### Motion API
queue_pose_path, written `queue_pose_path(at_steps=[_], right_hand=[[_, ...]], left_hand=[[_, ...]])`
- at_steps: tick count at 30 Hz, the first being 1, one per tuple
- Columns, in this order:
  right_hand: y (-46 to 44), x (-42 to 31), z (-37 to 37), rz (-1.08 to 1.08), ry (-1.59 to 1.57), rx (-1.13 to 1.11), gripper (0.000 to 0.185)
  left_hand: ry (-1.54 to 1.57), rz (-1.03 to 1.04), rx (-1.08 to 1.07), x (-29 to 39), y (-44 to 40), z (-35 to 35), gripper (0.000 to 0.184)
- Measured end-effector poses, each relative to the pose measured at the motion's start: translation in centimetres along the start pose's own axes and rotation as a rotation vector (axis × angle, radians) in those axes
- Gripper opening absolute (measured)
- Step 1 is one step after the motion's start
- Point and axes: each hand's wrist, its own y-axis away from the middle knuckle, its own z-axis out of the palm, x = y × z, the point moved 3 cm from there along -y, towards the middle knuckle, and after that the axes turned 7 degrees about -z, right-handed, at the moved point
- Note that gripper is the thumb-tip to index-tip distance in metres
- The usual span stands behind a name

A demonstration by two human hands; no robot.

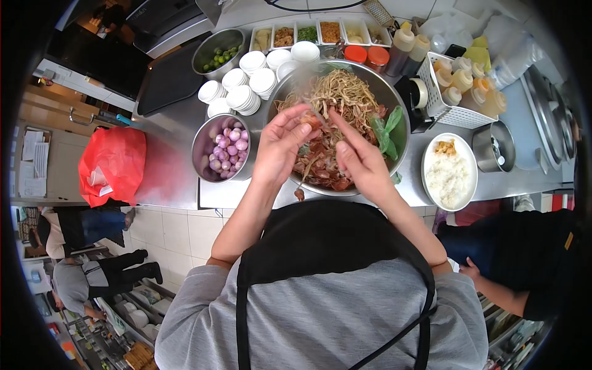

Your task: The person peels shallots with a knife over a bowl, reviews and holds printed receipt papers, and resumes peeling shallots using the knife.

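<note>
"So, where's the reddish-brown piece point(312, 121)?"

"Pinched in the left hand point(280, 145), its grip narrow, above the big bowl point(396, 92) of dry stalks point(345, 87) and reddish skins point(324, 163), probably so bits drop inside."

"And the right hand point(368, 163)?"

"Beside it, forefinger stretched out and thumb apart; I can't tell whether its grip holds anything."

"Why is the pot point(200, 147) of purple shallots point(229, 150) there?"

"It sits on the desk point(163, 169), just left of the bowl, likely for easy reach."

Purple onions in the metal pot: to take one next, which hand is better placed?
Probably the left hand: it is nearer the purple onions than the right hand. But it pinches a small reddish piece, which it should first put down.
</note>
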Motion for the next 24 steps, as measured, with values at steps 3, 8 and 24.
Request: queue_pose_path(at_steps=[3,8,24], right_hand=[[0.0,-0.3,0.6,-0.057,0.04,-0.014,0.044],[-0.1,-0.3,1.0,-0.064,0.047,-0.027,0.044],[-0.7,0.7,0.2,0.065,-0.342,-0.02,0.037]], left_hand=[[-0.073,-0.006,0.017,0.0,0.4,0.2,0.029],[-0.161,0.076,0.089,0.2,0.9,0.5,0.03],[-0.207,0.268,0.071,-0.2,1.3,1.7,0.033]])
